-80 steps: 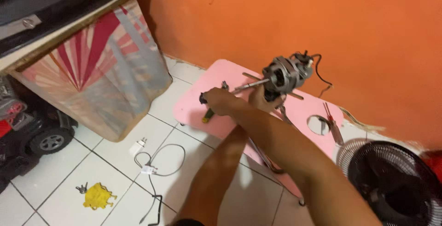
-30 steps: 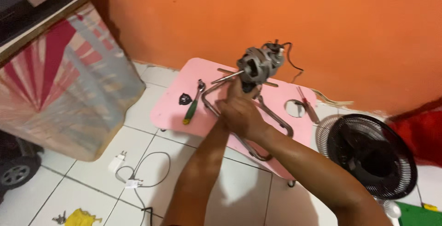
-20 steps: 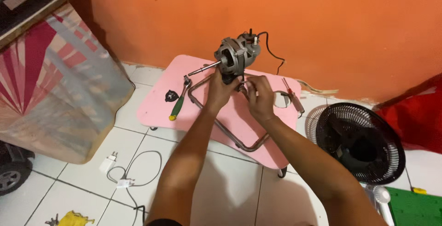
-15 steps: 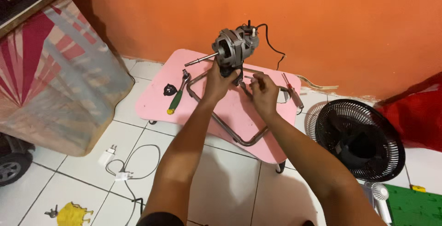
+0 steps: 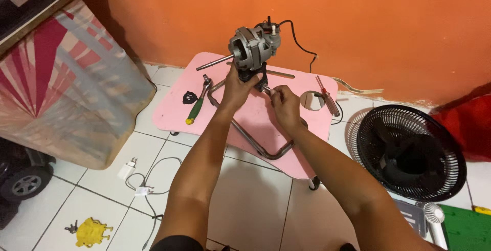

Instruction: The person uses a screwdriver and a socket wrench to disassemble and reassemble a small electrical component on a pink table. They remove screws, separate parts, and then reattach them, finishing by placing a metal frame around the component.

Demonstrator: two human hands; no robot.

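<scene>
Two hands on fan motor (image 5: 251,48), upright on pink table (image 5: 245,113). Our left hand (image 5: 236,88) clasps mount beneath; right hand (image 5: 285,106) pinches small part beside it. Risk, we judge: top-heavy motor tipping if left loosens; cord (image 5: 300,46) snagging.

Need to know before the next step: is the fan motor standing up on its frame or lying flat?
Standing: the fan motor sits raised above the pink table, shaft level.

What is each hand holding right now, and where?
Left hand grips the fan motor at its base, under the housing. Right hand pinches a small part beside that base; which part cannot be told.
</scene>
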